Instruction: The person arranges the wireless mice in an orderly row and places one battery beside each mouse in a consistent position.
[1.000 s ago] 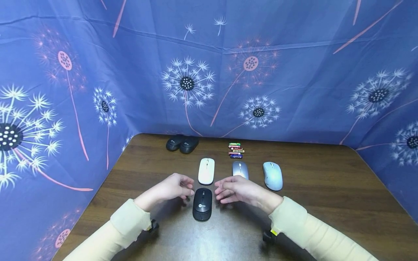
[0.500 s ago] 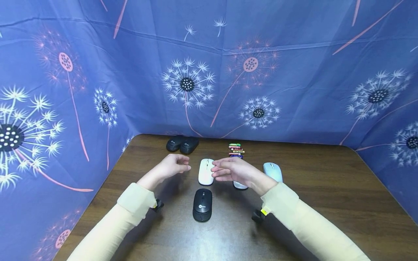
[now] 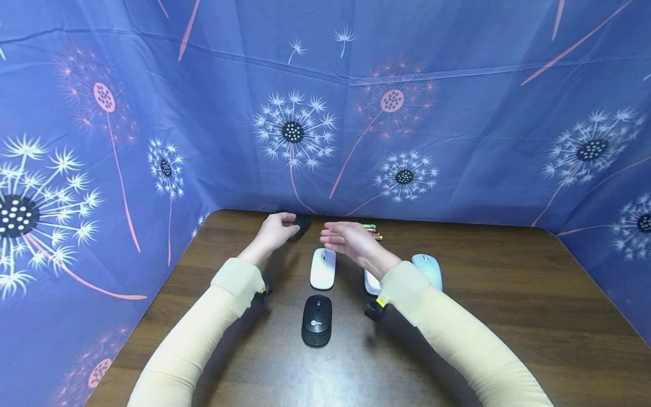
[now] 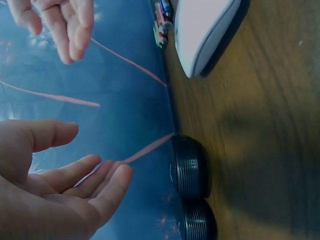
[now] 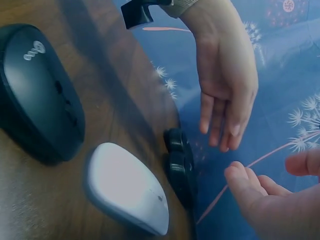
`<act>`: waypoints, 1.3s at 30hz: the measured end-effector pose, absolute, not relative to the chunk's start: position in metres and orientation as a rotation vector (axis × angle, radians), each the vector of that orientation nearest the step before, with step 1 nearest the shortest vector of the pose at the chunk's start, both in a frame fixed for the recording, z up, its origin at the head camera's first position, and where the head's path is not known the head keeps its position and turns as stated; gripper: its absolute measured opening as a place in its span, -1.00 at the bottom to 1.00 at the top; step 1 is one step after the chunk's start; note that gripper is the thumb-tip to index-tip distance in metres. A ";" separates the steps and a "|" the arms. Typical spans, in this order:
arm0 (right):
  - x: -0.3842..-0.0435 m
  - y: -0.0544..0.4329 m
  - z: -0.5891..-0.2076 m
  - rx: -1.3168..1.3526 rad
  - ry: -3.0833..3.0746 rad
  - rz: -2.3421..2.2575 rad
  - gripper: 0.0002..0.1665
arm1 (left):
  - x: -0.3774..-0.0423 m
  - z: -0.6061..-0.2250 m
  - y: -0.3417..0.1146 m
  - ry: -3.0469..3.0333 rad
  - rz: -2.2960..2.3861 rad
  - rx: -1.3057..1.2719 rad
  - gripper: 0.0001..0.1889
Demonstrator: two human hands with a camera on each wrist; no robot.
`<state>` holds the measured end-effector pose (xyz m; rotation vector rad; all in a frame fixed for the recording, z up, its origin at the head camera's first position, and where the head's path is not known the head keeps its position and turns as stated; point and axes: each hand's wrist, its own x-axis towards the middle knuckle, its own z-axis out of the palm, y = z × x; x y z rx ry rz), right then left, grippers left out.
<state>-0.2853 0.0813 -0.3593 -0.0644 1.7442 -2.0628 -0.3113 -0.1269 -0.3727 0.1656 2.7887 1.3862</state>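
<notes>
My left hand [image 3: 273,232] hovers over the back left of the table, fingers loosely bent and holding nothing. It overlaps a pair of black mice [image 3: 302,227] in the head view; the left wrist view shows both of these black mice [image 4: 190,167] side by side, apart from the fingers. My right hand [image 3: 351,240], fingers extended and nothing in them, hangs above the far end of a white mouse [image 3: 322,269]. It partly hides several small batteries [image 3: 375,233]. Nearer me lies another black mouse [image 3: 317,320] with a logo.
A silver-grey mouse [image 3: 372,284] shows partly from under my right wrist. To its right sits a light blue mouse [image 3: 429,269], partly covered by the sleeve. A blue dandelion-print cloth [image 3: 346,124] hangs along the back and sides of the wooden table [image 3: 498,282].
Both hands have moved from beside the front black mouse toward the back of the table, the left to the black pair, the right past the white mouse. The mice have stayed in place.
</notes>
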 end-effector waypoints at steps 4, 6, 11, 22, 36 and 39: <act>-0.295 0.071 -0.360 -0.009 1.751 -2.111 -0.52 | -0.323 -0.375 -0.125 2.855 1.352 0.139 -0.57; -0.300 0.067 -0.362 0.017 1.749 -2.133 -0.52 | -0.329 -0.376 -0.124 2.893 1.324 0.142 -0.57; -0.311 0.056 -0.368 0.080 1.707 -2.187 -0.52 | -0.340 -0.380 -0.123 2.939 1.283 0.135 -0.57; -0.327 0.040 -0.387 0.215 1.599 -2.267 -0.45 | -0.358 -0.392 -0.120 2.973 1.229 0.038 -0.56; -0.373 0.043 -0.435 0.371 1.442 -2.297 -0.42 | -0.371 -0.405 -0.109 3.069 1.041 -0.094 -0.62; -0.375 0.042 -0.437 0.430 1.318 -2.336 -0.37 | -0.373 -0.407 -0.108 3.097 1.007 -0.105 -0.65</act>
